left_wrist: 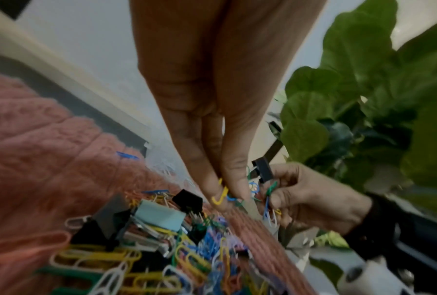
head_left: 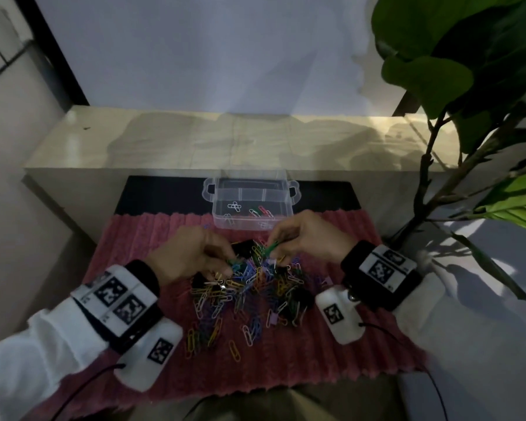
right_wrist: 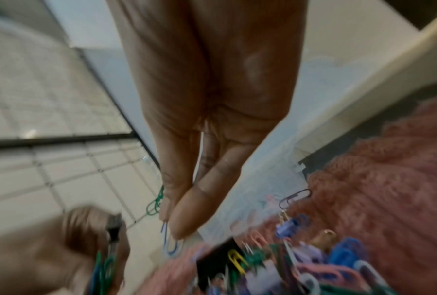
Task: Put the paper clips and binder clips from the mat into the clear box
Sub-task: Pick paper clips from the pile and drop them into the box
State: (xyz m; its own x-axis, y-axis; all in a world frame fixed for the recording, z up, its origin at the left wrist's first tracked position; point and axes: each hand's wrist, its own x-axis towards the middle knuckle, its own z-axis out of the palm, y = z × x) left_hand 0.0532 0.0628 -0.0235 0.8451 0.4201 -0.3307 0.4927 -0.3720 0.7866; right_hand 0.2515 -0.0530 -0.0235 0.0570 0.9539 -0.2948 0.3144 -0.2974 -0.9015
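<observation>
A heap of coloured paper clips (head_left: 246, 287) and black binder clips (head_left: 298, 296) lies on the pink mat (head_left: 140, 238). The clear box (head_left: 252, 205) stands open at the mat's far edge with a few clips inside. My left hand (head_left: 230, 267) reaches into the heap's left side and pinches a yellow paper clip (left_wrist: 221, 194) with other clips. Over the heap's far right, my right hand (head_left: 274, 252) pinches a small bunch of green paper clips (head_left: 271, 247). The right wrist view shows a blue clip (right_wrist: 170, 245) at its fingertips. A black binder clip (left_wrist: 262, 169) sticks up from that hand.
A low pale shelf (head_left: 225, 141) runs behind the box. A large leafy plant (head_left: 456, 71) stands at the right, its stem close to my right wrist. A light blue binder clip (left_wrist: 159, 217) lies in the heap. Bare pink mat stretches to the left and front.
</observation>
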